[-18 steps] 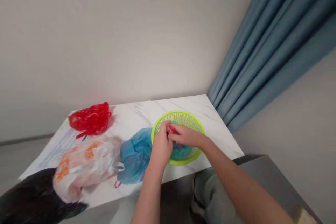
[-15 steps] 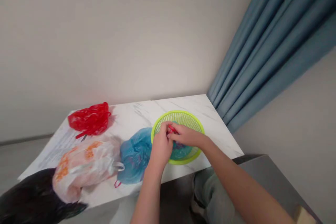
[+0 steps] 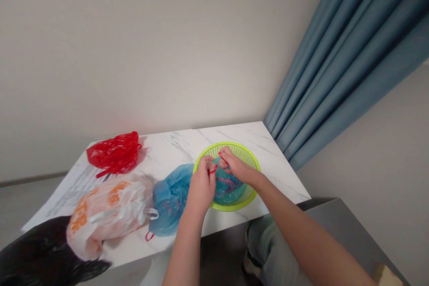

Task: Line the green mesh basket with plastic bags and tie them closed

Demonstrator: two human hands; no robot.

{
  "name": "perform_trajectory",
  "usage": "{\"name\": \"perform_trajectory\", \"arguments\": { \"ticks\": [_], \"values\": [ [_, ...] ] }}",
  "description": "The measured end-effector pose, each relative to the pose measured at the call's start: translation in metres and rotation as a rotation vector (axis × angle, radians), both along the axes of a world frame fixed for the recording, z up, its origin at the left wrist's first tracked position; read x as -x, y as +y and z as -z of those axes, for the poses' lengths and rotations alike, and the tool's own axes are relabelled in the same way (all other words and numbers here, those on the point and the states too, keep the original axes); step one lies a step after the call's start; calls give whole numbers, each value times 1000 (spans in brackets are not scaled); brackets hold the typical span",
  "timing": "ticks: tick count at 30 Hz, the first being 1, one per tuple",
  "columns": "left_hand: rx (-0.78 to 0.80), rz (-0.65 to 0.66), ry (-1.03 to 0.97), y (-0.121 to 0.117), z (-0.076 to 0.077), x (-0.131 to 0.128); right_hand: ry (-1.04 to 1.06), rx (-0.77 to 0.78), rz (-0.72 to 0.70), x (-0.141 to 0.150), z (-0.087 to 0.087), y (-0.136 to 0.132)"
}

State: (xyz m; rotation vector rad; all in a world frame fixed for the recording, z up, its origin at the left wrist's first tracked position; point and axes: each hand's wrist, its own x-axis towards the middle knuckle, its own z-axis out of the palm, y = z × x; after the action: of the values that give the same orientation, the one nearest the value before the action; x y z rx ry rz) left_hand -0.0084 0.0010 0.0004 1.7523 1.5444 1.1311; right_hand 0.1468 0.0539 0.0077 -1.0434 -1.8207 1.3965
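Note:
A teal-blue plastic bag (image 3: 229, 192) with a red drawstring (image 3: 213, 170) sits inside a lime-green mesh basket (image 3: 248, 155). Over the basket's left side, my left hand (image 3: 203, 182) is closed, pinching the drawstring between thumb and fingers. Slightly to the right and farther back, my right hand (image 3: 237, 166) is closed on another bit of red drawstring. A small gap separates the two hands, and part of the bag's gathered top shows between them. Something purplish shows through the bag's film. Fingers hide much of the drawstring.
Left of the basket lies another blue plastic bag (image 3: 170, 201). Beyond it are a white bag with orange print (image 3: 112, 214), a red bag (image 3: 115, 154), a black bag (image 3: 43, 252) and a printed sheet (image 3: 72, 187). Blue curtains (image 3: 321, 80) hang at the right.
My hands were together at the red drawstring. They have drawn apart, the left one leftward and the right one slightly up, with red string showing in each.

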Motion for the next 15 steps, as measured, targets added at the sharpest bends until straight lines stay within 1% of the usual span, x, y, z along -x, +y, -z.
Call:
{"name": "perform_trajectory", "arguments": {
  "ticks": [2,5,8,10,13,15],
  "values": [
    [-11,-17,-6,-1,0,-3,-22,-83,31,5,4,1],
    [-18,-31,-11,-3,-2,-9,-63,-200,7,12,3,-1],
    [7,-55,45,-7,-5,-14,-70,-237,-6,17,-1,-5],
    [27,-88,97,-8,-6,-16,-115,-279,-13,17,-3,-7],
    [40,-94,141,-9,-4,-16,-213,-370,-103,15,-7,-10],
    [49,-72,131,-9,-2,-16,-259,-337,-149,13,-10,-13]
  ]
}}
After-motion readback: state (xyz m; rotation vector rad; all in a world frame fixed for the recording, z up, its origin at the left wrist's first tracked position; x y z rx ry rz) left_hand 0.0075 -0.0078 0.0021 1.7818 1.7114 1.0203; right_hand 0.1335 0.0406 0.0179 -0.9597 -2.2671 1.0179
